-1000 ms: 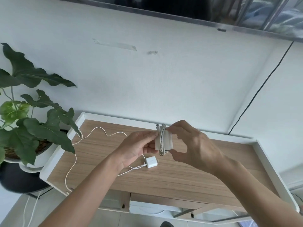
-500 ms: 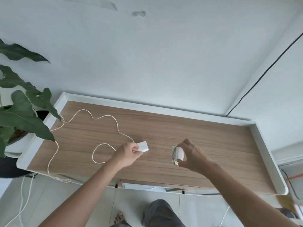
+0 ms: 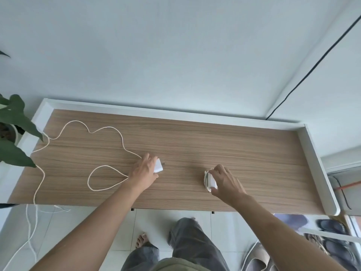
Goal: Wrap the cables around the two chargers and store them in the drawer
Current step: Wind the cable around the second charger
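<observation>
Now my left hand grips the unwrapped charger on the desk, its limp cable trailing off the edge; my right hand holds the wrapped charger. Light, slick; best held by the flat sides.

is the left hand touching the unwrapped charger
Touching. The head view shows the left hand with its fingers curled over the white charger on the desk, no gap between them.
</observation>
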